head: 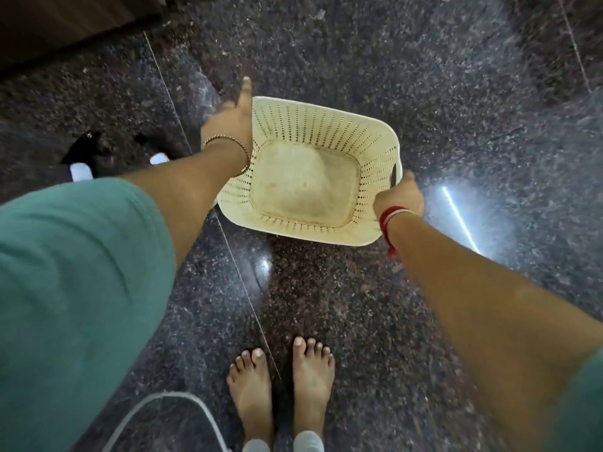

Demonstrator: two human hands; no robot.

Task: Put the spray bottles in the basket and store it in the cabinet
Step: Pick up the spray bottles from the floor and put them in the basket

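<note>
A cream plastic basket [326,132] with slotted walls is held over the dark floor, and nothing lies inside it. My left hand [233,117] grips its left rim, thumb stretched forward. My right hand [401,195] is closed on the right rim beside the dark handle slot. Two spray bottles [80,158] with black triggers and white bodies lie at the left on the floor, partly hidden by my left arm and sleeve.
Polished dark speckled granite floor [424,93] with tile seams and light glare. A dark wooden edge [65,24] runs along the top left. My bare feet [280,386] stand below the basket. A white cable [169,406] loops at the bottom.
</note>
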